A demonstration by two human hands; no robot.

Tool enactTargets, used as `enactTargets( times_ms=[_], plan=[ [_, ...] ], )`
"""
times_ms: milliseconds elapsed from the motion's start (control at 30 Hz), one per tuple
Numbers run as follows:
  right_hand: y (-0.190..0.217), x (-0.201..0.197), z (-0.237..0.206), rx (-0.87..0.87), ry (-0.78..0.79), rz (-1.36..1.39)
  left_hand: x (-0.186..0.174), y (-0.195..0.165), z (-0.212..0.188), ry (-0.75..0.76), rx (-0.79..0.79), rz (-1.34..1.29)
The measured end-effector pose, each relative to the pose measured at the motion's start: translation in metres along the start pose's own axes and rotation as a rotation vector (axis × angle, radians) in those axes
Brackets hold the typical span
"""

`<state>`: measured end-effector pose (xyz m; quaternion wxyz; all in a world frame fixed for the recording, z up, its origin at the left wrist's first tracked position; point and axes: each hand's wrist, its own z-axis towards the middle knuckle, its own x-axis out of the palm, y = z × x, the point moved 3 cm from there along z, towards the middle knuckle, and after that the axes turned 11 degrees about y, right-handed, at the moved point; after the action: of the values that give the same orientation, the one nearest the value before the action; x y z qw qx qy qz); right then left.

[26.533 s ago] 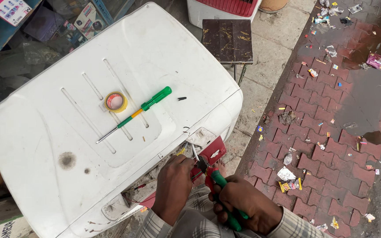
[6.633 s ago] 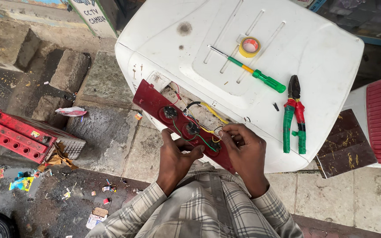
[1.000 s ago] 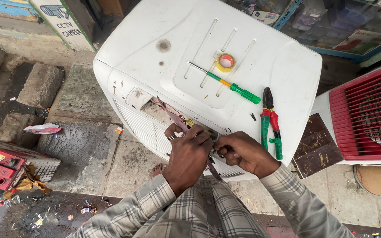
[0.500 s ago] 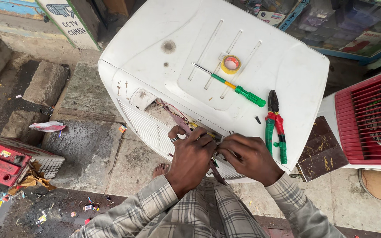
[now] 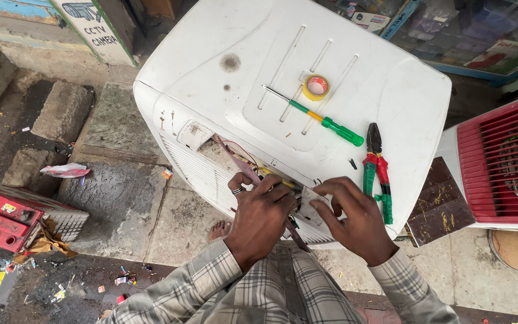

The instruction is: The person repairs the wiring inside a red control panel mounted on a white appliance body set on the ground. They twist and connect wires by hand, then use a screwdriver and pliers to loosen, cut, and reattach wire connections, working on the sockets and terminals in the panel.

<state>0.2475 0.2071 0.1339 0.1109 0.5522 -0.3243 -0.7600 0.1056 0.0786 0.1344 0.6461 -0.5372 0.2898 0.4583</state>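
Pressing against the front edge of a white air cooler (image 5: pixel 211 54), both hands work at the opening in its casing, low in the middle of the frame. The left hand (image 5: pixel 260 217), with a ring on one finger, has its fingers curled closed around a dark red control panel strip (image 5: pixel 242 165) that slants out of the opening, with red and yellow wires (image 5: pixel 253 161) showing just behind it. The right hand (image 5: pixel 358 222) lies just beside it to the right, fingers spread and bent, fingertips touching a small white part at the cooler's edge; whether they pinch it or only rest on it cannot be told.

On the cooler's top, towards the upper middle of the frame, sits a roll of yellow tape (image 5: pixel 316 87). A green-handled screwdriver (image 5: pixel 316 116) lies just below it, slanting down to the right. Pliers with red and green grips (image 5: pixel 377 171) lie near the right hand, close to the cooler's right edge. At the far right stands a red grille (image 5: pixel 502 162), and at the lower left a red battery case (image 5: pixel 4 216) rests on the ground.
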Motion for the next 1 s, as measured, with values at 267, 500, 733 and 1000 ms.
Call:
enactTargets(
  times_ms=[267, 500, 733, 1000],
  plan=[
    [-0.011, 0.017, 0.005, -0.078, 0.082, 0.023, 0.006, 0.001, 0.002, -0.013, 0.012, 0.027],
    [-0.057, 0.044, -0.006, 0.799, 0.363, 1.185, 0.005, -0.004, 0.002, 0.017, 0.072, 0.026],
    [-0.012, 0.002, -0.008, 0.137, 0.109, -0.072, 0.004, -0.001, 0.002, -0.002, 0.057, 0.0],
    [-0.009, 0.012, -0.007, -0.253, 0.039, -0.133, 0.009, -0.001, 0.002, -0.001, 0.076, 0.018]
  ],
)
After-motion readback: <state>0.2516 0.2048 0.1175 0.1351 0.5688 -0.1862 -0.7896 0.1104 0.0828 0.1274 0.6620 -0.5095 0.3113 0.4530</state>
